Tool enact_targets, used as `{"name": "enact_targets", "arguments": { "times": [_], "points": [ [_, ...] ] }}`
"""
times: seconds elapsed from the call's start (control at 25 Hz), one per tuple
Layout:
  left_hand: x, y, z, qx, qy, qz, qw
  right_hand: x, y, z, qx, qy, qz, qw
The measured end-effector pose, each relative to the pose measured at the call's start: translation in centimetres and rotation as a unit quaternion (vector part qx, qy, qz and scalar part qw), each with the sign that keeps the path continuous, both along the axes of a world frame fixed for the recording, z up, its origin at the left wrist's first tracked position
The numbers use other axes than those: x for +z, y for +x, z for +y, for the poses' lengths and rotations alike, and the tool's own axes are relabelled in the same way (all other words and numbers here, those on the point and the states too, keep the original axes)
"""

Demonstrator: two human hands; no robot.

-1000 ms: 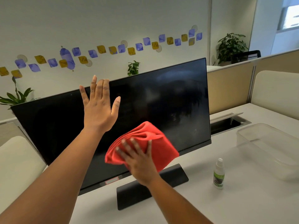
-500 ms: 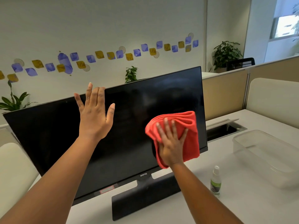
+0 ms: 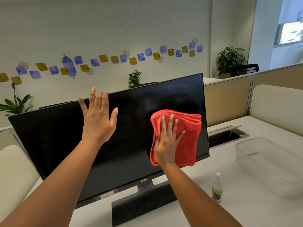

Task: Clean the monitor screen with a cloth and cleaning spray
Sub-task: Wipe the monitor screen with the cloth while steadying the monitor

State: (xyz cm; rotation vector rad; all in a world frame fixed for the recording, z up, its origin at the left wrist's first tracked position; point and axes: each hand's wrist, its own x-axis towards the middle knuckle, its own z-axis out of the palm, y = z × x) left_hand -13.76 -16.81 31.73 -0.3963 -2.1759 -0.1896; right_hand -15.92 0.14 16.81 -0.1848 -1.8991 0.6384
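Left hand (image 3: 98, 119) flat and wide open at monitor top edge; right hand (image 3: 167, 141) presses red cloth (image 3: 188, 136) to screen.

Left hand: fingers spread, holding nothing, fingertips at the top bezel of the black BenQ monitor (image 3: 65, 136), which sits tilted on its black base (image 3: 141, 205) on the white desk (image 3: 246, 210). Right hand: palm and splayed fingers flat on the folded red microfiber cloth against the screen's right side, near the lower right corner. Small spray bottle (image 3: 216, 188) with green label stands upright on desk right of base, untouched. Clear plastic bin (image 3: 270, 161) far right.
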Motion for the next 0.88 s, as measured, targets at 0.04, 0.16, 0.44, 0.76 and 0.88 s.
{"name": "enact_targets", "arguments": {
  "times": [0.04, 0.16, 0.44, 0.76, 0.88],
  "points": [
    [-0.1, 0.1, 0.0, 0.016, -0.003, 0.005, 1.000, -0.1, 0.2, 0.0, 0.024, 0.021, 0.019, 0.999],
    [-0.2, 0.4, 0.5, 0.060, -0.027, 0.009, 0.998, 1.9, 0.8, 2.0, 0.080, -0.035, 0.099, 0.991],
    [0.3, -0.2, 4.4, 0.042, -0.089, 0.008, 0.995, 13.3, -0.1, 8.1, 0.041, -0.114, 0.103, 0.987],
    [-0.6, -1.2, 4.9, 0.034, -0.088, -0.024, 0.995, 6.1, -1.0, 8.9, -0.034, -0.123, -0.037, 0.991],
    [-0.5, -1.2, 4.7, 0.021, -0.085, -0.028, 0.996, 2.4, -0.7, 8.4, -0.046, -0.178, -0.056, 0.981]
  ]
}}
